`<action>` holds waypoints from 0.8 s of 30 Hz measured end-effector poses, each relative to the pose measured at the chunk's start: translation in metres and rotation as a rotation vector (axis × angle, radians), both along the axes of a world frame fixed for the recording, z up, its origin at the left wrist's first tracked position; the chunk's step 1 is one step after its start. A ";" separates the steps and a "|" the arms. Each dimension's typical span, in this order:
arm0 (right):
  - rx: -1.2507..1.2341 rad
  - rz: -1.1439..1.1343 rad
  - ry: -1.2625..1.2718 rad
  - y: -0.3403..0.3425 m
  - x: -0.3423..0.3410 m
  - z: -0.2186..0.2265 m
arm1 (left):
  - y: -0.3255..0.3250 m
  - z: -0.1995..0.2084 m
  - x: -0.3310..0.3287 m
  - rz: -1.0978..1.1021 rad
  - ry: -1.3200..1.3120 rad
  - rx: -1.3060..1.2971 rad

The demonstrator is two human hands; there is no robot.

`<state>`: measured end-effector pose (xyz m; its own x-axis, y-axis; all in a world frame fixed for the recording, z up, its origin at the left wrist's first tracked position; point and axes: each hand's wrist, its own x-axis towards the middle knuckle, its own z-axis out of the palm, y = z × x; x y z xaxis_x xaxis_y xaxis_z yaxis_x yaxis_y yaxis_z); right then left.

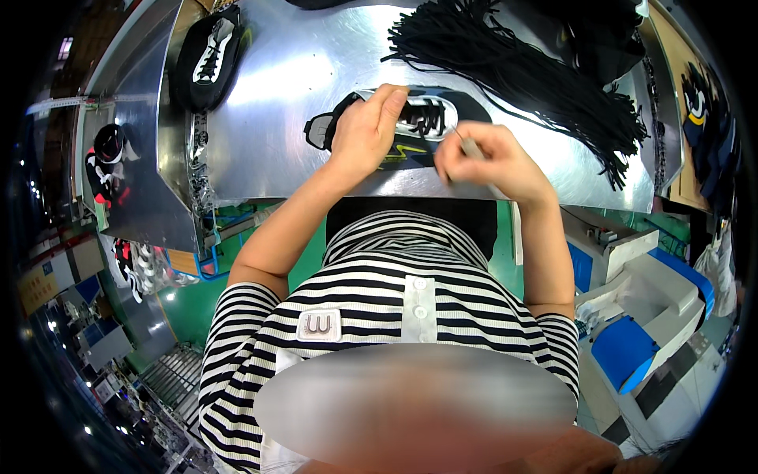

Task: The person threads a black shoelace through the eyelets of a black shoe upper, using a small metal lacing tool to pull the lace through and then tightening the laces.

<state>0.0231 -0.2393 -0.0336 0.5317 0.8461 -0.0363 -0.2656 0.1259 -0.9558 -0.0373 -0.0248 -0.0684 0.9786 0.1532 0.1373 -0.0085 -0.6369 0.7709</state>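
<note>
A low-cut sneaker [410,150] lies on the metal table [260,146] in front of the person, its toe to the right and heel to the left. The upper is dark, nearly black, with thin yellow-green lines along the near side; a white panel surrounds the crossed black laces [428,120], and a greyish lining shows at the collar. The left hand [367,130] has its grip closed over the shoe's collar end. The right hand [497,162], partly blurred, pinches a slim hand tool [472,148] in its grip, beside the lacing.
</note>
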 end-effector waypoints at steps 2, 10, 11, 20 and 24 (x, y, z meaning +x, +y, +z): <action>-0.245 -0.210 -0.122 0.013 0.005 -0.007 | -0.003 -0.003 -0.001 0.016 -0.053 -0.013; -0.299 -0.543 -0.438 0.045 0.006 -0.031 | -0.003 -0.005 -0.002 0.074 -0.110 -0.039; -0.276 -0.559 -0.500 0.047 0.005 -0.032 | -0.004 -0.004 -0.003 0.077 -0.121 -0.030; -0.352 -0.380 -0.282 0.045 0.018 -0.032 | -0.011 -0.007 -0.007 0.040 -0.257 0.147; -0.281 -0.400 -0.256 0.040 0.006 -0.019 | -0.011 -0.007 -0.013 0.052 -0.251 0.108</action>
